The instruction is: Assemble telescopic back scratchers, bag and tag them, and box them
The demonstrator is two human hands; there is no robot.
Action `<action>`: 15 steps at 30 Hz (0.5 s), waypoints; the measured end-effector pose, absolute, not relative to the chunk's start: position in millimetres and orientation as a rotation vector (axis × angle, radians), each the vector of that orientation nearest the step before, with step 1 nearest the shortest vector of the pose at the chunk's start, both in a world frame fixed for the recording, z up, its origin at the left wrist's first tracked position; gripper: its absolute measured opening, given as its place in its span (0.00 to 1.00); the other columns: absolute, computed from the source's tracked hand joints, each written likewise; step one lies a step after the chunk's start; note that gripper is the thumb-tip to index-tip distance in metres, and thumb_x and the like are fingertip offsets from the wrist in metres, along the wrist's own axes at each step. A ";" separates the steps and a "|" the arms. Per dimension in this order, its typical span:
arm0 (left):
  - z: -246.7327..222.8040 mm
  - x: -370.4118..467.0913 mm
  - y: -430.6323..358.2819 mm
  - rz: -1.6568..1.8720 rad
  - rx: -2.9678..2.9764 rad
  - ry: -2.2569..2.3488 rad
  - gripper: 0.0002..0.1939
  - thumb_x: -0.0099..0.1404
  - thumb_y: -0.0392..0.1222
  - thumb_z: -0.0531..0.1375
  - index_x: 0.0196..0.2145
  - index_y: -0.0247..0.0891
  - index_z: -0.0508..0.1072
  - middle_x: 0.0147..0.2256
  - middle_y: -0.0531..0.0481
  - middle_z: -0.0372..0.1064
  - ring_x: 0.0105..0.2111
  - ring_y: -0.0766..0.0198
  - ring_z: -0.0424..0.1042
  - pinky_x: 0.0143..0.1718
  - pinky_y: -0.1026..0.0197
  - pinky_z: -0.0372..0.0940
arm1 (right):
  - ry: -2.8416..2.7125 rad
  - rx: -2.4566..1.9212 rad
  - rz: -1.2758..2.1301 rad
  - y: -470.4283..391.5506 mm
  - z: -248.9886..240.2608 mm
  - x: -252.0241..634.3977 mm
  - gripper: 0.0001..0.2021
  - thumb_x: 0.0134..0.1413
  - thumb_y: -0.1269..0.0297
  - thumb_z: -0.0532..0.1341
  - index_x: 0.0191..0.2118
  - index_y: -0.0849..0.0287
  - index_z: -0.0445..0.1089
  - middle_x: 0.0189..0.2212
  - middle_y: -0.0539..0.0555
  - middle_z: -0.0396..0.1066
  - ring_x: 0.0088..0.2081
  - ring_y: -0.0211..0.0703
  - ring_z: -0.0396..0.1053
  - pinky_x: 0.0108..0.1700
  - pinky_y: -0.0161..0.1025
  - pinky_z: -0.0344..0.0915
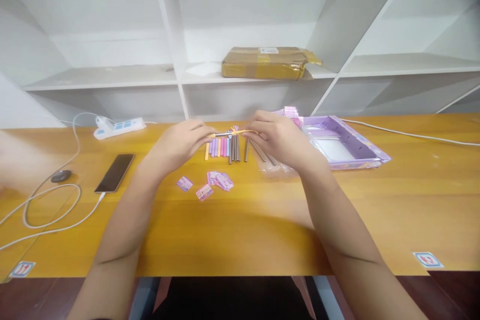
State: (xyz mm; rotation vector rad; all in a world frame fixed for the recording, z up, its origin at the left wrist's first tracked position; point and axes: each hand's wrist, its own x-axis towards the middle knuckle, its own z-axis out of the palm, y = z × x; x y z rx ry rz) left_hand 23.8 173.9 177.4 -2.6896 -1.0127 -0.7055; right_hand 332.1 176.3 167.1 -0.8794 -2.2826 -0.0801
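Note:
Between my two hands is a slim silver tube [224, 134] with a yellow-orange end, held level above the table. My left hand [183, 141] pinches its left end between thumb and fingers. My right hand [279, 137] pinches a thin yellow-orange strip [249, 131] that meets the tube's right side; its exact kind is unclear. Below them lies a row of short coloured sticks [218, 148] in yellow, purple, pink and blue. Beside these are several grey metal tubes [235, 149]. Small printed pink-purple cards [204, 192] are scattered nearer to me.
A purple tray [365, 152] stands at the right, beside clear plastic packaging [279, 170]. At the left are a phone [115, 173] with a white cable, a black mouse-like object [61, 176] and a power strip [119, 127]. A taped cardboard box [264, 63] rests on the shelf.

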 end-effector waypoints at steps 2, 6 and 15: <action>178.4 23.0 175.1 -0.701 -2.645 -1.012 0.17 0.85 0.45 0.53 0.54 0.41 0.82 0.43 0.43 0.78 0.41 0.55 0.76 0.42 0.54 0.69 | -2.266 -0.871 -0.103 177.8 166.3 331.5 0.16 0.81 0.54 0.58 0.49 0.52 0.83 0.43 0.58 0.79 0.42 0.51 0.75 0.42 0.47 0.67; 176.9 17.0 181.3 -0.715 -2.618 -1.019 0.16 0.84 0.44 0.54 0.55 0.40 0.82 0.42 0.44 0.77 0.40 0.55 0.74 0.40 0.55 0.68 | -2.255 -0.880 -0.148 184.9 162.5 329.3 0.18 0.82 0.51 0.57 0.46 0.52 0.82 0.42 0.58 0.79 0.42 0.50 0.75 0.41 0.46 0.65; 175.8 -18.0 205.6 -0.743 -2.646 -1.100 0.23 0.80 0.34 0.54 0.62 0.50 0.82 0.40 0.48 0.68 0.36 0.61 0.71 0.40 0.59 0.67 | -2.119 -0.880 -0.205 208.4 163.5 361.6 0.13 0.77 0.53 0.64 0.42 0.52 0.83 0.38 0.56 0.80 0.40 0.50 0.77 0.41 0.46 0.66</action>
